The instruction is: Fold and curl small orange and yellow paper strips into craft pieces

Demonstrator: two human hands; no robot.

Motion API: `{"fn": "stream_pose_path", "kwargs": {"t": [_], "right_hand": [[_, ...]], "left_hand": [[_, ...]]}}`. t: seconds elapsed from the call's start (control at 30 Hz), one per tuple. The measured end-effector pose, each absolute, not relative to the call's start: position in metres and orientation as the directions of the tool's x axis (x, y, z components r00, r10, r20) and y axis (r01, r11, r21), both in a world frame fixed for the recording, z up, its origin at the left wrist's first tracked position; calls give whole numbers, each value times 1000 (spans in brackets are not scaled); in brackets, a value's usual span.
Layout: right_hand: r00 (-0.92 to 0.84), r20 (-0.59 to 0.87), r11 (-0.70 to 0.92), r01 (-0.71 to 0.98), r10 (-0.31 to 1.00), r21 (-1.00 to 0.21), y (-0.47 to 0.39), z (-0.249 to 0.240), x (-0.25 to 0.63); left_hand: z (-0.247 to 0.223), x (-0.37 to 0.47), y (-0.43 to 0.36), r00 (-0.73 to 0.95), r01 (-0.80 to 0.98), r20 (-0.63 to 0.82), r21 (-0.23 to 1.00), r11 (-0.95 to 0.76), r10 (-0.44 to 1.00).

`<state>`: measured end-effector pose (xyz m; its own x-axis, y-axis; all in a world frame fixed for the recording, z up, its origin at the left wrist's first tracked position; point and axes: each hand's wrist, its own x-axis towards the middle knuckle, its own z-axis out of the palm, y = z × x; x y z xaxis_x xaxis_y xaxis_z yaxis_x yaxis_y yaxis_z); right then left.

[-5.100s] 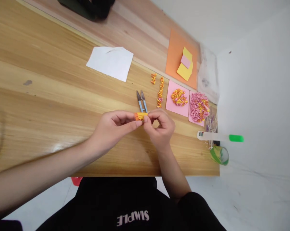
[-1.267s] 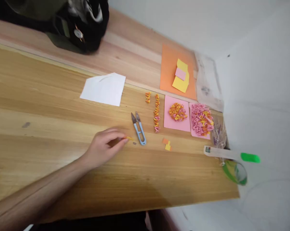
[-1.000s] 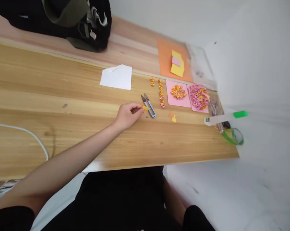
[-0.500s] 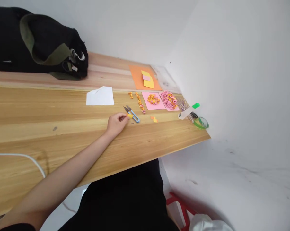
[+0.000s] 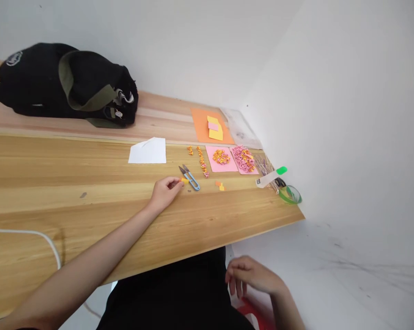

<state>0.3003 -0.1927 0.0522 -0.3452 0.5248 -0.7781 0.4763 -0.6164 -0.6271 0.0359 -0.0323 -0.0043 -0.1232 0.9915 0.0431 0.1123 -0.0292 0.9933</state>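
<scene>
My left hand (image 5: 166,191) rests on the wooden table, thumb and fingertips closed on a small yellow-orange paper piece (image 5: 184,181). Just right of those fingertips lie blue thread snips (image 5: 190,178), blades pointing away from me. My right hand (image 5: 251,274) hangs past the table's front edge above my lap, fingers loosely bent and apart, with nothing in them. Small yellow and orange paper scraps (image 5: 220,185) lie right of the snips. Beyond is a row of little curled orange and pink pieces (image 5: 201,161). Piles of similar pieces sit on two pink sheets (image 5: 211,166).
A black bag (image 5: 43,91) stands at the back left. A white paper (image 5: 148,152) lies before it. At the back right is an orange sheet (image 5: 199,126) with sticky notes. Green tape (image 5: 291,195) and a green-capped tube (image 5: 270,177) lie by the wall. A white cable (image 5: 31,232) crosses the left.
My right hand has come into view at the lower right. The whole scene sits lower in the picture as the head view tilts up. My left hand keeps its pinch on the paper piece.
</scene>
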Motion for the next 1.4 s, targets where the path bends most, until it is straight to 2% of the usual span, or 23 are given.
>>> {"fn": "stream_pose_path", "kwargs": {"t": [0.07, 0.1, 0.17, 0.2, 0.4, 0.6, 0.87, 1.4], "right_hand": [[-370, -611, -453, 432, 700, -780, -156, 62, 289], [-371, -451, -300, 399, 812, -867, -133, 64, 279], [-267, -202, -99, 356, 942, -929, -86, 58, 250], [-252, -163, -73, 333, 954, -940, -65, 50, 235], [-278, -113, -88, 102, 954, -991, -21, 1, 193], [-302, -159, -162, 16, 940, -987, -25, 3, 201], [-310, -195, -205, 2, 930, -979, -20, 1, 201], [-330, -176, -171, 45, 927, -984, -21, 6, 202]], "left_hand": [[-4, 36, -33, -121, 107, 28, 994, -15, 992], [-4, 36, -33, -120, 104, 21, 995, -8, 993], [-4, 36, -34, -121, 100, 7, 995, 5, 993], [-3, 36, -34, -123, 99, 1, 995, 11, 992], [3, 37, -37, -140, 117, -19, 993, 36, 990], [8, 38, -38, -86, 192, 18, 981, -2, 996], [6, 38, -38, -60, 284, 33, 959, -15, 998], [8, 39, -40, -97, 295, -11, 955, 39, 995]]}}
